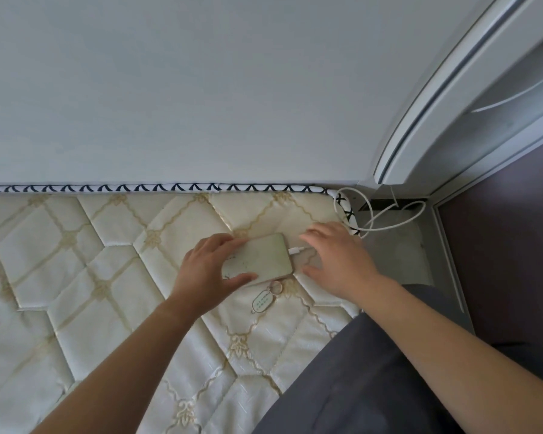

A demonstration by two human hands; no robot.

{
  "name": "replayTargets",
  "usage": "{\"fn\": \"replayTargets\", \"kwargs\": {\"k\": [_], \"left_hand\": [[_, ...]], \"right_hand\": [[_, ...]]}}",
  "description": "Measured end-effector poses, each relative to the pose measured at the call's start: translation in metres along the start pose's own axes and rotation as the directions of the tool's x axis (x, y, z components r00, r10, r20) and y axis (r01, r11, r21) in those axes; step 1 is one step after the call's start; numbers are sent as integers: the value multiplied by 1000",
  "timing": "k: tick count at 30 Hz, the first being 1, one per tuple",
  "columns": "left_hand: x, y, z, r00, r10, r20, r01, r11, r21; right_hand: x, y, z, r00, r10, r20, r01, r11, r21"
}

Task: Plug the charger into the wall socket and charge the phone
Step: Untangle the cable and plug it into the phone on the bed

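Draped over our lap nearest us, dark grey cloth (pixel 373 380) is sitting at the corner of the cream quilted mattress (pixel 91 277), where the pale rectangular phone (pixel 257 258) is lying flat. We are clamping our left hand (pixel 207 270) on the phone's left end, thumb below and fingers above, likely steadying it against the push of the plug. Right of the phone, our right hand (pixel 339 258) is hovering spread and empty over the thin white charging cable (pixel 298 249), whose connector is sitting at the port while its slack is looping off the mattress corner; no wall socket is showing.
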State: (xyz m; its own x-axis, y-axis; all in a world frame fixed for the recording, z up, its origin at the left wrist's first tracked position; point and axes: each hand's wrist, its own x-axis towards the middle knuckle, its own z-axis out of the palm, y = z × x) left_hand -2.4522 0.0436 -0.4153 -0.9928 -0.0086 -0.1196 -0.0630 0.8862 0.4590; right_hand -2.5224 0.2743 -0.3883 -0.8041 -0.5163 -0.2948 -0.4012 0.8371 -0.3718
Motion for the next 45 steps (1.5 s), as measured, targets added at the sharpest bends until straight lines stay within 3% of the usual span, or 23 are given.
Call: {"fn": "replayTargets", "kwargs": {"k": [5, 11, 13, 17, 22, 24, 26, 28, 34, 38, 43, 45], "left_hand": [[-19, -18, -5, 997, -71, -39, 68, 995, -75], [-30, -21, -10, 990, -120, -70, 110, 984, -139], [-32, -22, -16, 983, -140, -116, 115, 973, -202], [-29, -17, -25, 941, -245, -232, 134, 903, -408], [-16, -1, -19, 947, -282, -151, 200, 891, -408], [-15, 5, -9, 953, -292, -73, 251, 905, -343], [-18, 12, 0, 948, -317, -41, 291, 909, -299], [-22, 20, 7, 947, -318, -38, 296, 913, -280], [-27, 30, 14, 949, -313, -38, 296, 927, -230], [-27, 26, 15, 942, -334, -39, 317, 922, -220], [-26, 24, 19, 924, -383, -23, 370, 905, -208], [-26, 25, 23, 923, -383, -27, 371, 908, -193]], "right_hand": [[17, -29, 29, 965, -239, 108, 245, 968, -45], [29, -28, 28, 958, -250, 142, 254, 967, -8], [26, -30, 22, 968, -217, 128, 211, 976, 59], [27, -32, 4, 997, -70, 19, 57, 918, 393], [22, -29, 16, 951, 194, 239, -306, 688, 658], [17, -30, 25, 953, 229, 199, -303, 710, 635], [12, -29, 31, 978, 206, 25, -195, 871, 450], [10, -29, 31, 985, 123, -122, -85, 956, 281], [30, -38, 26, 995, 22, -95, -5, 983, 182], [40, -37, 27, 994, 59, -95, -35, 972, 234], [39, -14, 24, 899, 395, -190, -258, 827, 499], [36, -7, 23, 875, 446, -186, -289, 792, 537]]}}
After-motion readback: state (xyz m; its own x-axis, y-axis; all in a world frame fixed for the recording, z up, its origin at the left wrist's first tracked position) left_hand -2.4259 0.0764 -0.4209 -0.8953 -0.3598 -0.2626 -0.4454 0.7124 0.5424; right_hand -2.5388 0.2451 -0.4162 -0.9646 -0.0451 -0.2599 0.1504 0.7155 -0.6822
